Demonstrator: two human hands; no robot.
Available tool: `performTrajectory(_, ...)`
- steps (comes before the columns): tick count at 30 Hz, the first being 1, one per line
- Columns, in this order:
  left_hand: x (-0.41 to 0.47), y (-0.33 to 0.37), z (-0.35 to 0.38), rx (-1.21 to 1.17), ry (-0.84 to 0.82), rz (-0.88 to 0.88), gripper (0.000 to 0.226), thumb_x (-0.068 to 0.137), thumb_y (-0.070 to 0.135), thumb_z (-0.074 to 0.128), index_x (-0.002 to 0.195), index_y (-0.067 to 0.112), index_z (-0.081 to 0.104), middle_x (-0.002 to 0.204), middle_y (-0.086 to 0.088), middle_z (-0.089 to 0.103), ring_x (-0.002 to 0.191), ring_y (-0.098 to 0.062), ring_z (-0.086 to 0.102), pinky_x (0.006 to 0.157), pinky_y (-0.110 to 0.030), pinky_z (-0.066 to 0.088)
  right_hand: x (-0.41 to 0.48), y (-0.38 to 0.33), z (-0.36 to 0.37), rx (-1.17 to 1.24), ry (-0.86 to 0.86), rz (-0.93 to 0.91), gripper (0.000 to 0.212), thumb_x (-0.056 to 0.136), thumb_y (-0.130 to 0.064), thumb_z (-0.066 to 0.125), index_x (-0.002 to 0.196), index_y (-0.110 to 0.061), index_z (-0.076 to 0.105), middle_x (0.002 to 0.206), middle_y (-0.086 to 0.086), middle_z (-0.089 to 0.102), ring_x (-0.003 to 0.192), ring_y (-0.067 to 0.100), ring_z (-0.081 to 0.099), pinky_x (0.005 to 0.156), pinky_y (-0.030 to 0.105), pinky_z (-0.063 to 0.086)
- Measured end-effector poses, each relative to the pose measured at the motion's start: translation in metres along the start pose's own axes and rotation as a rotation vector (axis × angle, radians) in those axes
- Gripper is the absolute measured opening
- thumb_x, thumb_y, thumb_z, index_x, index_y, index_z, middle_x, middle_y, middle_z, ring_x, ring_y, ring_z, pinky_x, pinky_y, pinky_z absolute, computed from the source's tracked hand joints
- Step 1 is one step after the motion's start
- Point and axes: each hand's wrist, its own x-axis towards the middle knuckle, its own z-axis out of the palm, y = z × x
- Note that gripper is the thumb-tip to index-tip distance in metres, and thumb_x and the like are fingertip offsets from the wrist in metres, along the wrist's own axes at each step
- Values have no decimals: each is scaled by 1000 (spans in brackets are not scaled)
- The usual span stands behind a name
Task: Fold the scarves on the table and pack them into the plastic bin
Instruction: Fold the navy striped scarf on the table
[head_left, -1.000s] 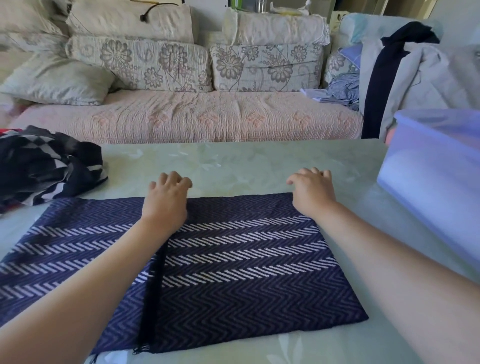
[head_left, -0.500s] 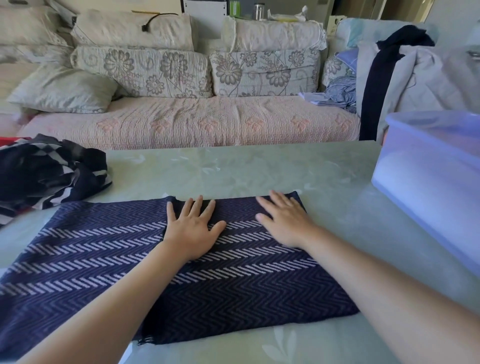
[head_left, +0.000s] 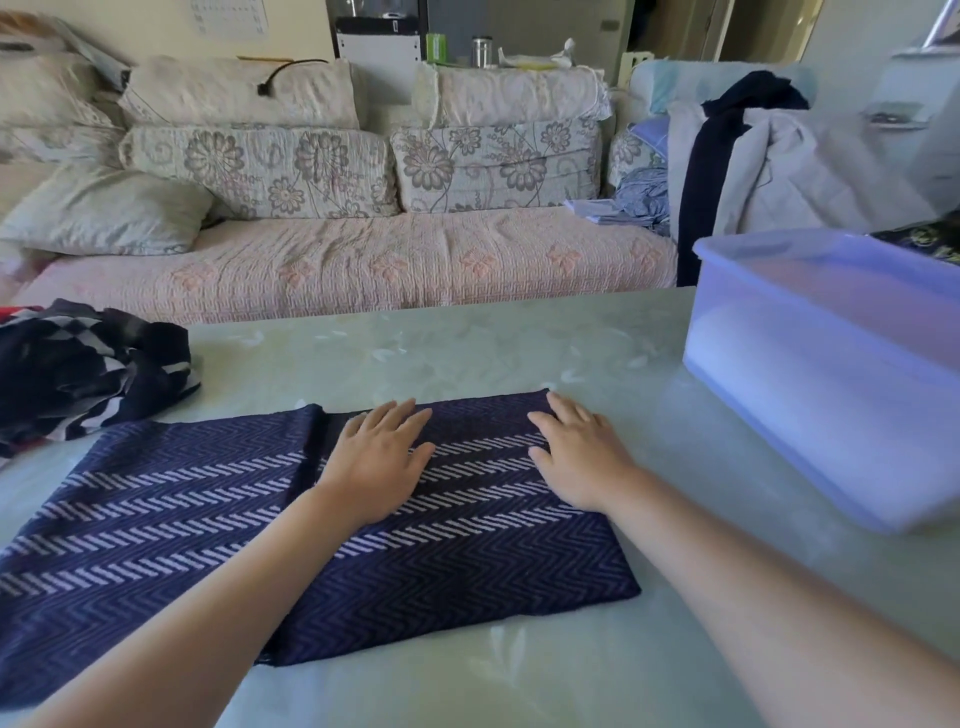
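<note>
A navy scarf with white chevron stripes (head_left: 467, 561) lies flat on the pale green table (head_left: 467, 353), its right part folded over as a second layer. My left hand (head_left: 379, 462) presses flat on that folded layer near its left edge, fingers straight. On the same layer, close to the far right corner, my right hand (head_left: 579, 457) lies flat with spread fingers. A heap of unfolded black, white and red scarves (head_left: 88, 369) sits at the table's far left. The translucent plastic bin (head_left: 831, 374) stands at the right, lidless, apart from both hands.
A sofa with floral cushions (head_left: 337, 260) runs along the table's far edge. Clothes hang over a chair (head_left: 753, 166) behind the bin. Bare tabletop lies between the scarf and the bin and along the far side.
Both hands went from curled at the scarf's far edge to flat on the folded layer. Since half a second ago the right hand slid right toward the corner.
</note>
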Motion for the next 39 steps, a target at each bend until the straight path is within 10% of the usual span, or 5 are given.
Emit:
performTrajectory(6,36,92,6,-164,11,258,40,102,22,39,141,27,48,146,8,47,133,-16,42,109,-37,37,-50,30,-10,149,-4,162,52,93,-44,55,140,-22,45,140,6,43,129,28,43,106,41,39)
performTrajectory(17,107,159,-4,382,-145,622,59,94,1,45,145,30,36,141,1,43,121,-24,52,87,-39,49,-51,40,-38,260,-164,226,28,84,-45,68,101,-23,69,110,-2,67,104,21,63,86,31,50)
performTrajectory(22,122,148,-7,438,-123,581,44,95,5,44,135,24,47,128,-3,46,107,-27,59,73,-36,43,-41,40,-38,335,-203,280,34,79,-42,74,103,-19,66,105,1,66,96,23,64,84,33,54)
performTrajectory(27,117,114,-16,180,73,639,13,83,6,53,84,8,66,105,-11,55,67,-35,60,54,-41,47,-38,30,-47,356,-304,312,41,74,-42,77,97,-10,65,88,6,68,81,26,68,60,27,47)
performTrajectory(39,49,-7,-57,-132,217,335,24,86,-2,61,104,9,72,108,-6,69,98,-27,63,84,-34,48,-33,-76,-80,668,-492,111,23,83,-27,74,91,-18,54,82,10,57,64,24,53,48,28,39)
